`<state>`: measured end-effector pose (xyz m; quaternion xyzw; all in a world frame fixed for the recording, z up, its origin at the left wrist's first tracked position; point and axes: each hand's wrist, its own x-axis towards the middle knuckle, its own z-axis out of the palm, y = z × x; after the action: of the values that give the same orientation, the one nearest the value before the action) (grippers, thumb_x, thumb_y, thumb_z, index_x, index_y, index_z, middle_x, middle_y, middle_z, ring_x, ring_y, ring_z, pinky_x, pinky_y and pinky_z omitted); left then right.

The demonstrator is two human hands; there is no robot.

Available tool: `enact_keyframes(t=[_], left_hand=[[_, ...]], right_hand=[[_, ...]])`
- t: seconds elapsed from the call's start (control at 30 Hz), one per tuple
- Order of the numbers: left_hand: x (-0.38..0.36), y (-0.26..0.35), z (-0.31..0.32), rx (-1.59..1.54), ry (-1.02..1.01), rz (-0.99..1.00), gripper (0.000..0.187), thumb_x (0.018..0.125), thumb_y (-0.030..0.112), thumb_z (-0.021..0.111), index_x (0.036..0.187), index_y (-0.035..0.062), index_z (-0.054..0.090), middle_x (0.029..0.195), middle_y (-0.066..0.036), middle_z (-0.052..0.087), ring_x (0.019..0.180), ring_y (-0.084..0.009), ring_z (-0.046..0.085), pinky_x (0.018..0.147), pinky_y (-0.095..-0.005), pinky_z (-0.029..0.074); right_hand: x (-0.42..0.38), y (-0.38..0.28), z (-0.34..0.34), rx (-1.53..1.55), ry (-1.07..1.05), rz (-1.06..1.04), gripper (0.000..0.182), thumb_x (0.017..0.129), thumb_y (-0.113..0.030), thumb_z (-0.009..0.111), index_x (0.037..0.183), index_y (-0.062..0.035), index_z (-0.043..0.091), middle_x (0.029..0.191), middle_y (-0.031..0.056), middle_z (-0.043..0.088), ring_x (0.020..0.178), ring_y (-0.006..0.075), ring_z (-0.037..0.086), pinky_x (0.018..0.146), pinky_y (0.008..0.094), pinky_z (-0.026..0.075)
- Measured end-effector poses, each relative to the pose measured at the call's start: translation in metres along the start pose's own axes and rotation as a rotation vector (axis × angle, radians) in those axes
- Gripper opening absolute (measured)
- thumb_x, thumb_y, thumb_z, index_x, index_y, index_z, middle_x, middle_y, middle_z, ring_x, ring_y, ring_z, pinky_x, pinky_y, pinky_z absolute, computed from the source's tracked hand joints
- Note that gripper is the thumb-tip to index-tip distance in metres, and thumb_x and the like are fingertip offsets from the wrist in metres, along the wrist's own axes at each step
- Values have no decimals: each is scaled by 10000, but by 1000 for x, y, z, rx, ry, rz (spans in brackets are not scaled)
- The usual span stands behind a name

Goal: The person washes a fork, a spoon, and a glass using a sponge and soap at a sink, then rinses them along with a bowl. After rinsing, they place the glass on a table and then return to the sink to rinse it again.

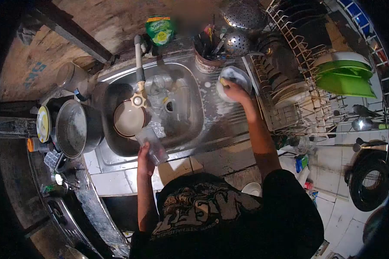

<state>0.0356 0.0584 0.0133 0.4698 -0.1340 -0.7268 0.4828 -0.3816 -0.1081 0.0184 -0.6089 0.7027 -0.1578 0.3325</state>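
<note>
Lathering seems the step in hand: the right hand (234, 91) pinches what looks like a yellow sponge (222, 81) in the sudsy bowl (242, 77) on the drainboard (220, 125), while the left hand's (145, 154) grip wraps a clear plastic container (156, 147) at the sink's (193, 123) near edge. The next move likely calls for bringing sponge and container together.

container (154, 146): smooth translucent plastic | sink basin (183, 136): shiny metal

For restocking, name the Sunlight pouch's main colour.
The pouch is mainly green, best seen in the head view.
</note>
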Motion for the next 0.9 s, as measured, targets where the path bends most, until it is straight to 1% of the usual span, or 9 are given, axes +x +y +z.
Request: enact_keyframes(t=[0.13, 0.23, 0.3, 0.33, 0.47, 0.6, 0.67, 0.83, 0.9], left_hand=[[2, -2, 6, -23, -82, -113, 390, 859, 302, 638, 1128, 53, 505, 975, -73, 594, 871, -201, 604, 744, -358, 519], [6, -5, 0, 46, -23, -79, 418, 879, 319, 601, 1167, 39, 485, 994, -92, 595, 868, -224, 612, 790, -387, 515], [7, -1, -7, 59, -64, -78, 413, 879, 306, 604, 1170, 38, 483, 994, -88, 596, 872, -225, 614, 790, -388, 515], [5, 3, -7, 80, -108, -79, 409, 879, 293, 606, 1173, 37, 480, 994, -83, 598, 875, -226, 616, 790, -390, 515], [-3, 15, -1, 33, -34, -73, 414, 842, 159, 653, 1191, 47, 461, 1052, -89, 589, 953, -210, 593, 786, -357, 507], [-4, 13, -3, 267, -79, 121, 663, 730, 100, 757, 1288, 36, 406, 1139, -92, 555, 1038, -204, 550, 896, -340, 441], [-15, 28, 13, 427, -100, 173, 876, 613, 65, 814, 1351, 24, 344, 1197, -102, 523, 1083, -211, 519, 950, -338, 401], [-17, 34, 33, 734, -107, 393, 885, 578, 2, 764, 1353, 15, 335, 1247, -152, 484, 1166, -249, 465, 999, -354, 366], [-18, 36, 39, 804, -71, 582, 883, 575, -2, 766, 1346, 20, 337, 1249, -157, 477, 1171, -257, 467, 1001, -360, 365]], right_hand=[[14, 27, 6, 4, 8, -63, 487, 813, -189, 542, 1285, -75, 502, 1185, 196, 590, 1104, 288, 563, 920, 368, 425], [22, 39, 2, 3, 117, 89, 471, 797, -204, 560, 1244, -59, 533, 1139, 144, 618, 1043, 266, 589, 884, 351, 441], [30, 56, -1, 395, 297, 361, 462, 758, -292, 635, 1177, -103, 589, 1075, 143, 630, 992, 263, 602, 842, 359, 464], [14, 51, -10, 843, 242, 205, 477, 740, -360, 679, 1139, -109, 606, 1008, 91, 634, 918, 225, 597, 798, 343, 468], [10, 25, -29, 1203, 233, 345, 488, 759, -369, 713, 1150, -102, 595, 999, 53, 629, 889, 217, 594, 760, 332, 469], [17, 36, -22, 997, 265, 323, 480, 753, -275, 729, 1162, -69, 586, 1014, 67, 630, 896, 231, 601, 758, 349, 477], [10, 11, -22, 608, 455, 404, 450, 745, -216, 726, 1131, -30, 589, 1025, 98, 637, 904, 244, 608, 757, 374, 483], [29, 27, -8, 429, 532, 196, 402, 772, -217, 684, 1094, 5, 593, 1033, 128, 646, 931, 241, 615, 759, 370, 477], [33, 34, -1, 355, 508, 96, 389, 782, -227, 672, 1076, 15, 597, 1025, 132, 652, 932, 242, 619, 754, 367, 474]])
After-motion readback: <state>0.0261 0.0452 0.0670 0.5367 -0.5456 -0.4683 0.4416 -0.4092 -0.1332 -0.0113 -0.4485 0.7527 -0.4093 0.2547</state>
